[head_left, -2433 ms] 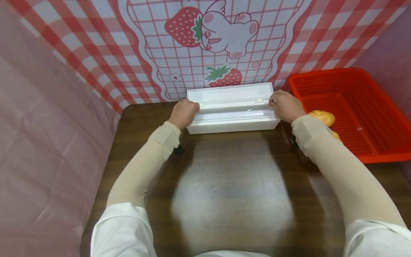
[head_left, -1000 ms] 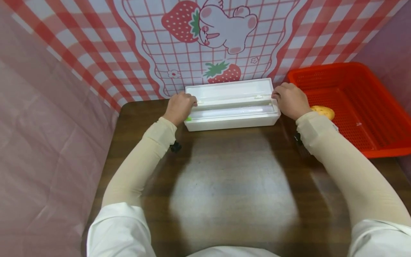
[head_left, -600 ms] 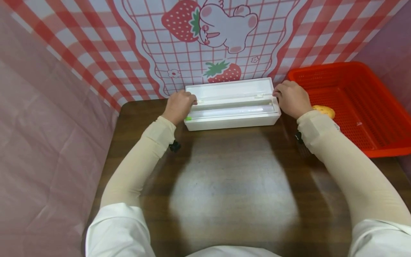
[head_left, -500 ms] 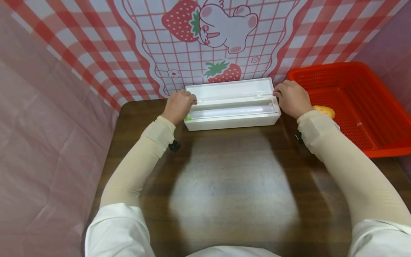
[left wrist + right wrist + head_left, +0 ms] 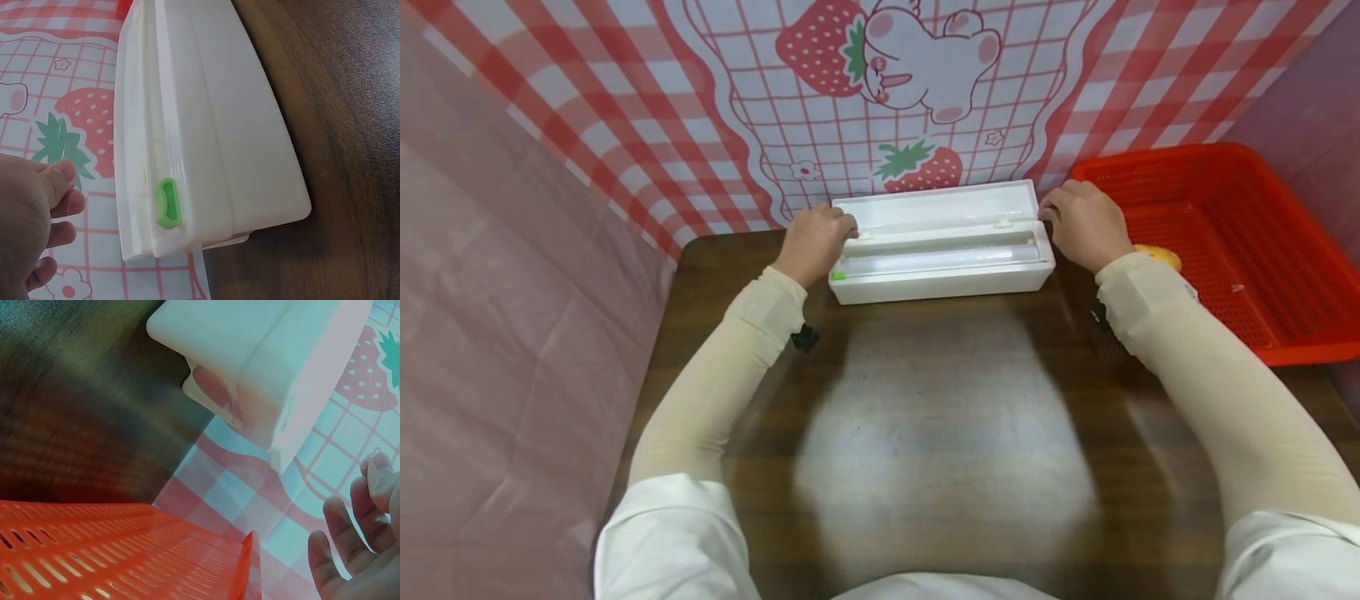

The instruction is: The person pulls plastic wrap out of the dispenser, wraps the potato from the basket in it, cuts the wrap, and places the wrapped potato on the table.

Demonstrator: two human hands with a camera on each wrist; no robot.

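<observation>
A long white cling film dispenser (image 5: 940, 287) stands by the back wall, its lid (image 5: 936, 204) raised and a clear roll (image 5: 947, 258) lying inside. My left hand (image 5: 814, 242) is above the box's left end. In the left wrist view its thumb and index finger pinch the edge of clear cling film (image 5: 62, 140), which is barely visible. Above the right end, my right hand (image 5: 1088, 223) has thumb and index together, apparently on the film's other corner; the other fingers (image 5: 340, 531) are loosely bent. A green slider (image 5: 169, 203) sits at the box's left end.
A red perforated basket (image 5: 1262, 250) stands at the right, close beside my right forearm. One potato (image 5: 1161, 255) shows in it, partly behind my wrist. The wall behind the brown table (image 5: 940, 433) carries a checked strawberry cloth (image 5: 917, 92).
Both hands have risen slightly and drawn a little away from the dispenser's ends. The green slider, earlier hidden by my left hand, now shows. The dispenser has barely moved in the last second.
</observation>
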